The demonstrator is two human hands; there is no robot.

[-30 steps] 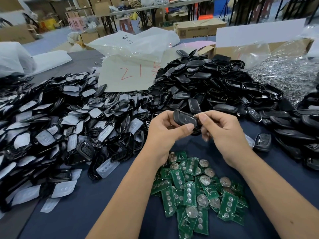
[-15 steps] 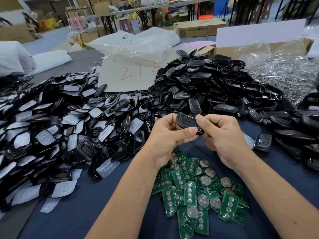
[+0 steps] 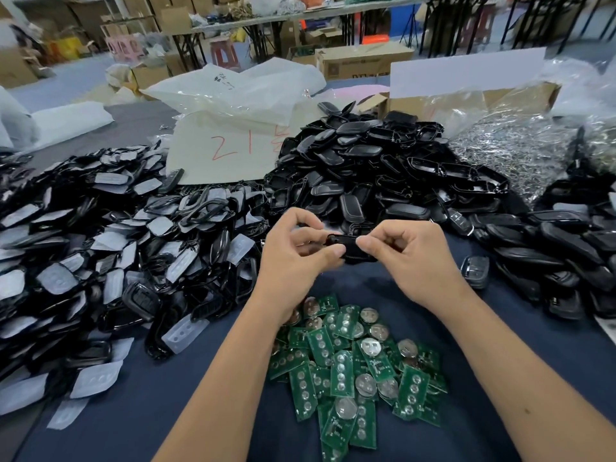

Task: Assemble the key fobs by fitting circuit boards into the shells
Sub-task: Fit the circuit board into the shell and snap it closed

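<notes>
Ranging left to right across the dark blue tabletop (image 3: 126,411):

1. Front shells (image 3: 100,261), far left. A large heap of black frames is seen, many fitted with translucent button pads.
2. Left hand (image 3: 293,258), centre. A black fob (image 3: 350,250) is gripped at its left end, thumb laid along the near edge, fingers curled behind it.
3. Fob, held between both hands above the tabletop, just in front of the back-shell heap. Whether a board is already seated inside cannot be told; the faces are hidden by the fingers.
4. Boards (image 3: 353,365), near centre, directly below the hands. A loose heap of green circuit boards is noted, some showing coin cells, some showing round contact pads.
5. Back shells (image 3: 376,168), centre rear. A mound of glossy black halves is piled behind the hands.
6. Right hand (image 3: 413,261). The fob's right end is pinched between thumb and curled fingers.
7. Closed fobs (image 3: 566,258), far right, laid in a row; one more (image 3: 475,270) lies just beside the right wrist.
8. Bag of small metal parts (image 3: 510,151), right rear.

Step judged in hand: the two halves are being pressed shut round a board. Next move, as judged: even pressure along the seam until it is closed all round, then the piece is to be set with the closed fobs and a fresh shell and board taken up.
</notes>
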